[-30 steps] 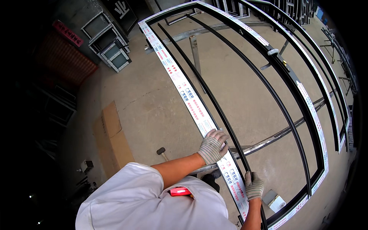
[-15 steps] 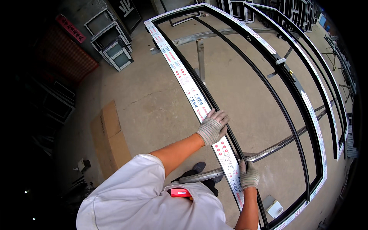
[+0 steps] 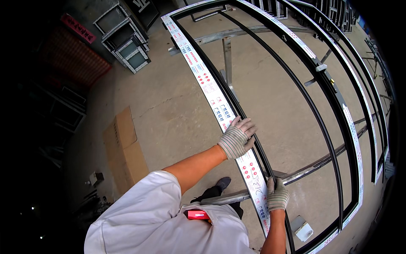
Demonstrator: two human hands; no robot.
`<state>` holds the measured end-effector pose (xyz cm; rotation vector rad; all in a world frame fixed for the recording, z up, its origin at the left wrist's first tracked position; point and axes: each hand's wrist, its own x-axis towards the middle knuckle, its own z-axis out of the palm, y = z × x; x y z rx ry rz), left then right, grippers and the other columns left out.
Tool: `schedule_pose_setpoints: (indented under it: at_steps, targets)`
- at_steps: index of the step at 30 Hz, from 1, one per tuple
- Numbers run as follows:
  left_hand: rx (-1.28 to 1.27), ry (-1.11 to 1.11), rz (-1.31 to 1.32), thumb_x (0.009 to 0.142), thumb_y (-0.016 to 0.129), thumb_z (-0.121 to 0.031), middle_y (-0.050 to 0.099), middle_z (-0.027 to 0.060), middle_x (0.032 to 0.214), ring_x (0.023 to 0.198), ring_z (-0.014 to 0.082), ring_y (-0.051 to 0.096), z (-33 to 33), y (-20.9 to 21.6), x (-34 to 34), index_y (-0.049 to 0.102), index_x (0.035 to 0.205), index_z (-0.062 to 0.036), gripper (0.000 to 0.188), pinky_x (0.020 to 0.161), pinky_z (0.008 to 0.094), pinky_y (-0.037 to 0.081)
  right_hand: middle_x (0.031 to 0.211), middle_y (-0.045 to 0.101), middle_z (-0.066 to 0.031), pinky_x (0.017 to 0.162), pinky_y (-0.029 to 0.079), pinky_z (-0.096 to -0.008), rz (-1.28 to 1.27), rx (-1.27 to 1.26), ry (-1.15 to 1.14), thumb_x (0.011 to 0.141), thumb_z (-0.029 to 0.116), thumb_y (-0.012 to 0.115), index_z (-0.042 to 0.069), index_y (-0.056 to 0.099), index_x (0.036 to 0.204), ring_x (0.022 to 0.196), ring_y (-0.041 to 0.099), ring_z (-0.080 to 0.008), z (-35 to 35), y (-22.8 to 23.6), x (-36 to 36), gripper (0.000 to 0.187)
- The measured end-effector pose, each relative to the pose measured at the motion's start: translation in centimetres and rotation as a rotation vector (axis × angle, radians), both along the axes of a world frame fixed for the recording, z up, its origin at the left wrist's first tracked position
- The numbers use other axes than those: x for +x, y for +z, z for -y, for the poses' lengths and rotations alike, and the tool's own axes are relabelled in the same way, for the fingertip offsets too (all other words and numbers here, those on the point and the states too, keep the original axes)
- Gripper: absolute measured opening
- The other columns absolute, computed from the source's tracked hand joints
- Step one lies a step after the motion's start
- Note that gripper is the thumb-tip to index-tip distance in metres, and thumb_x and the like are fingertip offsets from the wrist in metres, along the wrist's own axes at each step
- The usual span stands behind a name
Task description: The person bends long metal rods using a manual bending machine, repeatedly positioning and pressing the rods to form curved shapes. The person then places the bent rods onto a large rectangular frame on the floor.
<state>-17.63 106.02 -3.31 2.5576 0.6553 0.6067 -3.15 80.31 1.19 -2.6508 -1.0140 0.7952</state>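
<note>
A large black window or door frame (image 3: pixel 199 67), its outer faces covered in white printed film, lies across metal supports in front of me. Along the inner edge of its near side runs a thin black bar (image 3: pixel 263 157). My left hand (image 3: pixel 237 139), in a striped fingerless-looking glove, rests over this side with its fingers stretched across the bar. Nearer to me, my right hand (image 3: pixel 277 195), gloved alike, curls its fingers round the same bar. Its fingertips and the far side of its grip are partly hidden. Handwritten marks show on the film between the hands.
Metal rails (image 3: pixel 304 171) and an upright post (image 3: pixel 227 63) stand beneath the frame. Flattened cardboard (image 3: pixel 124 148) lies on the floor at left. Small framed panes (image 3: pixel 133 57) lean at the back wall. A white box-like object (image 3: pixel 303 230) sits below the near right corner.
The whole view has shifted slightly, so the frame's far end sits higher and farther right. My hands keep nearly the same places on the near side.
</note>
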Motion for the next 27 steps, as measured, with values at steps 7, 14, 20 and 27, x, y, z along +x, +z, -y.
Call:
schedule_pose_setpoints:
  at_steps: [7,14,20,27]
  targets:
    - [0.029,0.027,0.021,0.089,0.065,-0.018,0.061,0.0172,0.130,0.137,0.0373,0.050,0.3,-0.8,-0.4,0.067,0.123,-0.0030,0.037,0.121,0.0614,0.027,0.100,0.071,-0.0259,0.082,0.053,-0.0541,-0.010,-0.016,0.022,0.103,0.055,0.050,0.005,0.066,0.108,0.093,0.068,-0.0464,-1.4,-0.5,-1.1,0.053]
    - [0.080,0.007,0.050,0.087,0.068,-0.017,0.062,0.0147,0.122,0.132,0.0369,0.054,-0.5,-0.9,-0.6,0.069,0.114,-0.0051,0.029,0.118,0.0616,0.029,0.101,0.071,-0.0273,0.083,0.053,-0.0544,-0.042,0.016,0.034,0.104,0.054,0.049,0.005,0.065,0.113,0.097,0.067,-0.0475,-1.7,-1.2,-1.6,0.052]
    - [0.203,-0.011,-0.003,0.091,0.070,-0.019,0.068,0.0117,0.117,0.123,0.0322,0.060,-0.3,-1.5,1.4,0.070,0.108,-0.0078,0.021,0.117,0.0587,0.029,0.102,0.072,-0.0256,0.092,0.054,-0.0514,-0.075,0.060,-0.021,0.104,0.047,0.049,0.001,0.072,0.103,0.104,0.068,-0.0421,-1.5,-1.1,-0.7,0.051]
    - [0.326,-0.022,-0.134,0.098,0.063,-0.024,0.072,0.0065,0.120,0.123,0.0274,0.063,-0.4,-3.0,1.2,0.074,0.112,-0.0117,0.021,0.119,0.0541,0.031,0.094,0.072,-0.0233,0.091,0.054,-0.0492,-0.073,0.171,-0.002,0.102,0.049,0.051,0.000,0.074,0.092,0.097,0.070,-0.0387,0.8,-1.8,-0.8,0.054]
